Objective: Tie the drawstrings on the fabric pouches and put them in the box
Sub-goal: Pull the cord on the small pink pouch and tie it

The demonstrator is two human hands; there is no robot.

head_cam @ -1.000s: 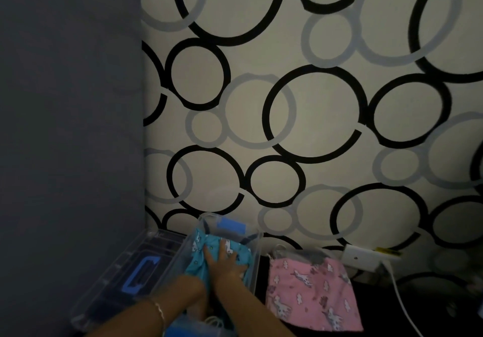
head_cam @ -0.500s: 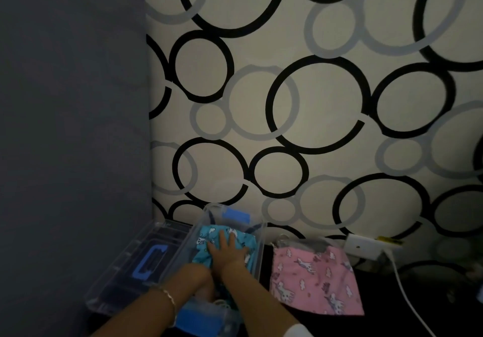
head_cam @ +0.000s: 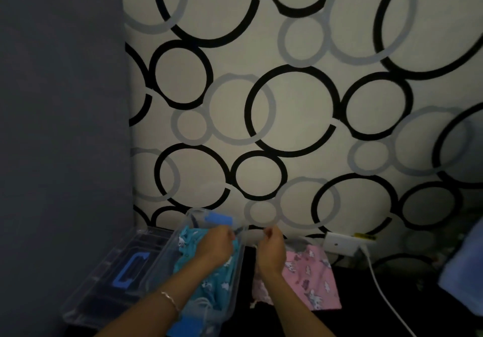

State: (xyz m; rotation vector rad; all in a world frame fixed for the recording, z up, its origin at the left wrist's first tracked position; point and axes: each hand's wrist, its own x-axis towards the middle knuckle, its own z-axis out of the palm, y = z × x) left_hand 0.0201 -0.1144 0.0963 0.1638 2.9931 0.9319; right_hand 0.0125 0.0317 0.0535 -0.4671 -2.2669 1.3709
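Head cam | L hand (head_cam: pixel 215 246) & R hand (head_cam: pixel 271 254) curled, can't tell what's held | risk: pink pouch (head_cam: pixel 311 276) goes in untied if cord missed

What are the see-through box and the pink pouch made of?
The box looks like clear, glossy hard plastic: the teal cloth shows through its wall. The pink pouch looks like soft, matte woven cloth, perhaps cotton: it lies limp and wrinkled, with a printed pattern.

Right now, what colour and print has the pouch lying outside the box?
Pink pouch, with small white animal figures; the head view shows it.
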